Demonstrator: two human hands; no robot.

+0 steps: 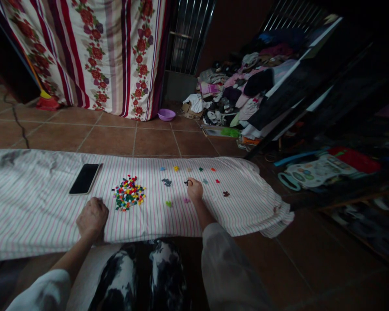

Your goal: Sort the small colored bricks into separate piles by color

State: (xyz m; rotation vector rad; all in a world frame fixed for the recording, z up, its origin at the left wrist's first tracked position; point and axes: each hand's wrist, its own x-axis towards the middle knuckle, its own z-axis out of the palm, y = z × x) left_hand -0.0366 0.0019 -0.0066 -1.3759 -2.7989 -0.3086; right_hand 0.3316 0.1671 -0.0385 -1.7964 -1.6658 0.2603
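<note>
My right hand (195,190) reaches over the striped cloth, its fingers pinched together beside a few small black pieces (186,182). Whatever may be between those fingertips is too small to make out. Curled on the cloth, my left hand (92,217) lies left of a mixed heap of small coloured pieces (129,194); its palm is hidden. Around my right hand are little groups sorted by colour, among them grey pieces (166,182), yellow pieces (176,168), lime green pieces (168,204), pink-purple pieces (186,200), red pieces (217,181) and brown pieces (226,194).
A dark-screened phone (85,179) lies on the striped cloth (52,203), behind my left hand. Beyond, on the tiled floor, are a purple basin (166,114), a floral curtain (97,56) and a large heap of clothes (236,86). Dark shelving stands at the right.
</note>
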